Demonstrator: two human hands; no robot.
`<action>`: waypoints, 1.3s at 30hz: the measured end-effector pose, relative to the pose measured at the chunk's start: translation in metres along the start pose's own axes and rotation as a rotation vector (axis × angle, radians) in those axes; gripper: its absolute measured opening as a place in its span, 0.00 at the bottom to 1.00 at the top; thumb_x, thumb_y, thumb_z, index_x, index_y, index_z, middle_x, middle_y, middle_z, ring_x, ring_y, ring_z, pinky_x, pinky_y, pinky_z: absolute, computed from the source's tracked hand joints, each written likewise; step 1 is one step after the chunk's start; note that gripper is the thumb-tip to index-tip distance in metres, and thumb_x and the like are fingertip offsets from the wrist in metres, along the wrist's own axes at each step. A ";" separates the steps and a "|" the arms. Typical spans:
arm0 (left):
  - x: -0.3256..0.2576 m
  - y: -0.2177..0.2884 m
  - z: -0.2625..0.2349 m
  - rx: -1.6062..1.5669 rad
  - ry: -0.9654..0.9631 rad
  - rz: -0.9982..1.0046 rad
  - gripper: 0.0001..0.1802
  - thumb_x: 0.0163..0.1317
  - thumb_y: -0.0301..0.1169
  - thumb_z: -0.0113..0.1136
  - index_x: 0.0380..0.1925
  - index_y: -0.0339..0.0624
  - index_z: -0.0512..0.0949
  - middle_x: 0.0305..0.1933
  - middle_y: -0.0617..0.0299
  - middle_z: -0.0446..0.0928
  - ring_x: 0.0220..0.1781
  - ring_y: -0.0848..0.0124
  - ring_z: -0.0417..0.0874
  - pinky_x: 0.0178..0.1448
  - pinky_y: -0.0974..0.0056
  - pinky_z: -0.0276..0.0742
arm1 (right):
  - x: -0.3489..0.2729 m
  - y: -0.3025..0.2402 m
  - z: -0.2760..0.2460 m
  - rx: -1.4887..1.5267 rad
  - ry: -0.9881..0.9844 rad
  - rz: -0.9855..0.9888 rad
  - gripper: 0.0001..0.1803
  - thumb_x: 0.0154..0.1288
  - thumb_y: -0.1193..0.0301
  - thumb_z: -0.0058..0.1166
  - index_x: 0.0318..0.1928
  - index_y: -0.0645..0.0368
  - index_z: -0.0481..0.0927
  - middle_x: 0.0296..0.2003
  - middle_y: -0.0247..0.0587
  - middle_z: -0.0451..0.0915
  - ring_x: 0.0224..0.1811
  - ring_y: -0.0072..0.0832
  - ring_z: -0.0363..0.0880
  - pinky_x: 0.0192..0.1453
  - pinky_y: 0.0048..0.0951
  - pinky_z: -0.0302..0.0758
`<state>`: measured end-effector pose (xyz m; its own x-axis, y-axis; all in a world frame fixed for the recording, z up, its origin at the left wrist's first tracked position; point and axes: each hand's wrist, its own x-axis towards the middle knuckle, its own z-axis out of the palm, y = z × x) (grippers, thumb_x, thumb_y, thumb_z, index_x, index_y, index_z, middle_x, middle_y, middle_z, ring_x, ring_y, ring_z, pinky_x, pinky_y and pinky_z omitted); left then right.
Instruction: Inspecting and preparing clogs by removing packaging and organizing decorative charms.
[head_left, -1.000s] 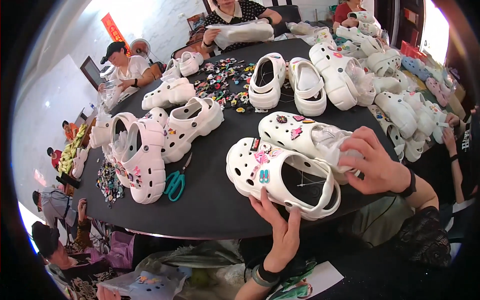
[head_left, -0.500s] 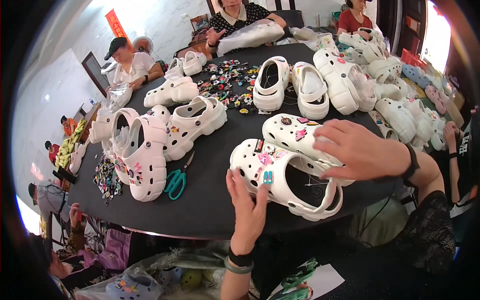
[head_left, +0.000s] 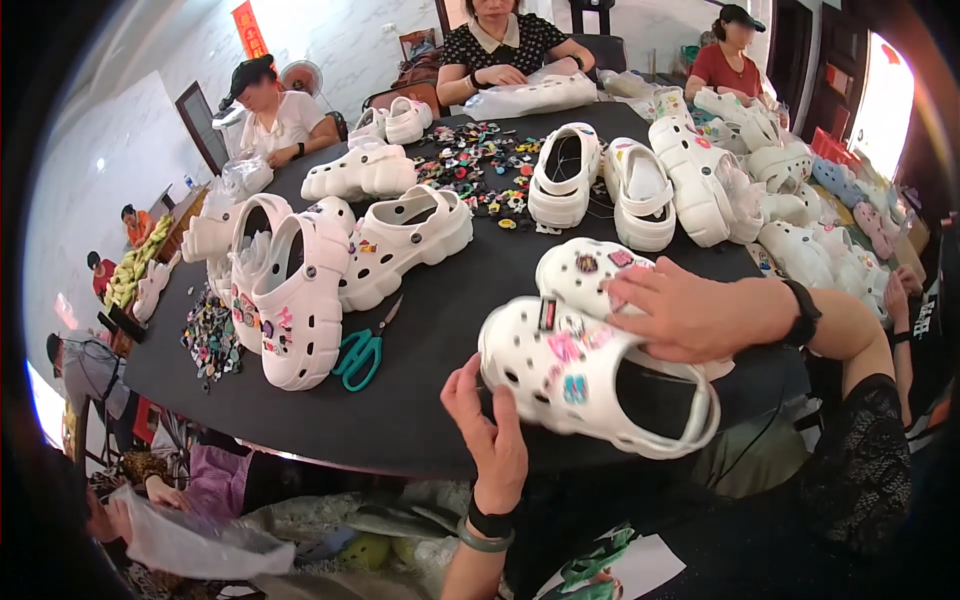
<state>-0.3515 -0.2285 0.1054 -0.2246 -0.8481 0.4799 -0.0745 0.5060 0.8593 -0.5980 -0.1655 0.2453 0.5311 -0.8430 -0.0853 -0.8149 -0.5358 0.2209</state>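
Two white clogs lie side by side at the table's near edge, toes to the left. The near clog (head_left: 535,370) carries pink, black and blue charms on its toe, and its heel strap stands at the right. Behind it, the far clog (head_left: 568,268) shows dark and pink charms; its heel part is covered. My right hand (head_left: 705,312) grips the far clog from above, fingers together over its upper; the thumb is hidden between the clogs. My left hand (head_left: 490,430) is open at the near clog's toe, fingers raised and apart; contact is hard to tell.
Teal-handled scissors (head_left: 360,352) lie left of the pair, beside more decorated white clogs (head_left: 300,320). Loose charms (head_left: 480,165) spread across the black table (head_left: 420,420). Further white clogs (head_left: 690,185) crowd the right. Several people sit around; one across handles a plastic-wrapped item (head_left: 530,95).
My right hand has come down from above onto the far clog. The near clog has shifted slightly toward me and right. My left hand stays by its toe. The view has shifted a little.
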 end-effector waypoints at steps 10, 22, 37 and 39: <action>0.004 0.010 -0.007 -0.300 -0.169 -0.084 0.20 0.59 0.25 0.58 0.52 0.30 0.73 0.54 0.50 0.71 0.53 0.65 0.74 0.58 0.65 0.69 | -0.018 0.017 -0.040 0.346 0.011 -0.201 0.20 0.57 0.61 0.57 0.47 0.59 0.76 0.52 0.52 0.74 0.53 0.45 0.73 0.53 0.41 0.70; 0.004 0.011 -0.005 -0.268 -0.190 -0.053 0.17 0.66 0.27 0.50 0.52 0.29 0.73 0.54 0.51 0.71 0.55 0.66 0.72 0.59 0.65 0.67 | -0.008 0.027 -0.096 0.119 -0.004 0.237 0.16 0.62 0.60 0.54 0.25 0.60 0.77 0.18 0.44 0.74 0.22 0.43 0.74 0.28 0.39 0.68; 0.006 0.008 -0.001 -0.332 -0.164 -0.094 0.17 0.68 0.26 0.44 0.52 0.29 0.73 0.54 0.50 0.71 0.54 0.66 0.73 0.58 0.66 0.67 | 0.021 0.025 -0.003 0.421 0.065 0.072 0.22 0.57 0.64 0.58 0.50 0.64 0.74 0.47 0.49 0.74 0.52 0.42 0.71 0.55 0.38 0.70; 0.005 0.009 -0.004 -0.320 -0.155 -0.088 0.17 0.67 0.25 0.44 0.52 0.30 0.73 0.54 0.50 0.72 0.54 0.65 0.73 0.58 0.65 0.67 | 0.015 0.017 0.006 0.300 0.167 -0.021 0.26 0.55 0.65 0.60 0.52 0.65 0.71 0.51 0.49 0.71 0.54 0.44 0.68 0.58 0.39 0.68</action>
<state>-0.3496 -0.2292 0.1163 -0.3776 -0.8398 0.3900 0.2017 0.3365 0.9198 -0.6055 -0.1876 0.2420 0.5586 -0.8256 0.0792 -0.8223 -0.5638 -0.0768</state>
